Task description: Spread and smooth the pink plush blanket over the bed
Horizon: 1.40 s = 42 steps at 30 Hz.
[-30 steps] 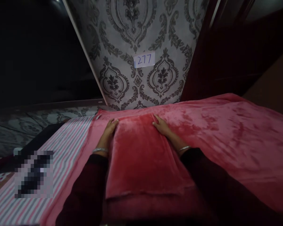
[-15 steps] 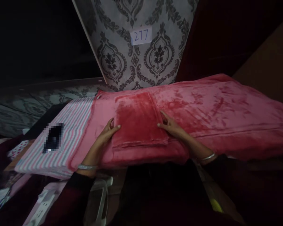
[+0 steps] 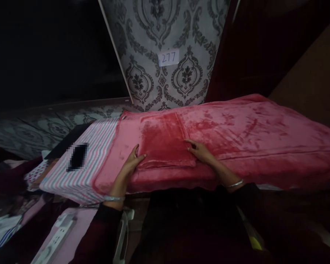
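A folded red plush cloth (image 3: 163, 137) lies flat on a larger pink-red plush blanket (image 3: 253, 128). At the cloth's left edge is my left hand (image 3: 132, 160), thumb resting on its near corner and fingers apart from the thumb. My right hand (image 3: 200, 151) touches the right edge, with the index finger stretched along it and the thumb apart. Both hands look open, lying against the cloth rather than gripping it. The undersides of the fingers are hidden.
White, pink and grey striped fabric (image 3: 99, 139) spreads to the left, bearing a dark pixelated object (image 3: 78, 157). Behind stand a large dark screen (image 3: 52, 51) and patterned wallpaper with a paper marked 277 (image 3: 169, 57). A white power strip (image 3: 56, 234) sits low at left.
The camera view has tilted and shifted, so the scene sits further right. Both hands have slid slightly toward the folded cloth's near edge, still at its two sides.
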Available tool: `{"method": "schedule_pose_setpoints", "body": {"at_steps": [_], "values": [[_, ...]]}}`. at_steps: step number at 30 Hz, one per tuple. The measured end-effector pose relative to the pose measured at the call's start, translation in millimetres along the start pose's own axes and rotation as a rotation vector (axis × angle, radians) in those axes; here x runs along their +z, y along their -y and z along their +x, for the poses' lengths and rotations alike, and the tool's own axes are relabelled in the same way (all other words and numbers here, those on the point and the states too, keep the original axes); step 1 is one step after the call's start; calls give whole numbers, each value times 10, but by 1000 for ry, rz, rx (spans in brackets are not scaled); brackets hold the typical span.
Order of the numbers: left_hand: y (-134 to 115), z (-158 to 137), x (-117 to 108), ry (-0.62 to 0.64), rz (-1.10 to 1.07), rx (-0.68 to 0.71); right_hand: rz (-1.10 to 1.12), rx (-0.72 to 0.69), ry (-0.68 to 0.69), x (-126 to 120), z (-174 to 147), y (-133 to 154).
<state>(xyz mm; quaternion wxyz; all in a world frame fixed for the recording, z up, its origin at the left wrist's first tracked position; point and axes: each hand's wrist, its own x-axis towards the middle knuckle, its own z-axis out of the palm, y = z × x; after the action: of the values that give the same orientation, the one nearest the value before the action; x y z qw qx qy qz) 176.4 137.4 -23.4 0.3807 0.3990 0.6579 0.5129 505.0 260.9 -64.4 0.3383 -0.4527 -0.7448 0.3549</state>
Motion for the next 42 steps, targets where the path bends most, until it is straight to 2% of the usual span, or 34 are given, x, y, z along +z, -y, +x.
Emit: {"method": "schedule_pose_setpoints", "body": {"at_steps": [3,8,12,14,19,21,24,33,38,40,42], "values": [[21,-73,-39,40,-12,-35,-10,6,0,-11,-19,11],[-2,-132,6,6,-14,-26,93,-69,7,2,0,59],[39,-251,26,26,-39,-20,169,3,-28,8,2,63],[83,-345,13,-4,32,68,165,25,-27,9,-31,66],[141,-523,19,-43,436,495,132,-53,22,-15,-81,137],[152,-533,51,-40,547,565,165,-58,23,-37,-54,170],[202,-510,88,-51,625,558,188,-87,-34,-59,-14,165],[389,-532,14,-106,633,642,-11,-64,-8,53,-85,-25],[479,-559,45,-192,598,632,-265,-36,105,-117,-38,100],[528,-564,76,-234,572,625,-436,-49,82,-196,78,210],[572,-574,105,-260,540,609,-525,-136,11,-194,281,366]]}}
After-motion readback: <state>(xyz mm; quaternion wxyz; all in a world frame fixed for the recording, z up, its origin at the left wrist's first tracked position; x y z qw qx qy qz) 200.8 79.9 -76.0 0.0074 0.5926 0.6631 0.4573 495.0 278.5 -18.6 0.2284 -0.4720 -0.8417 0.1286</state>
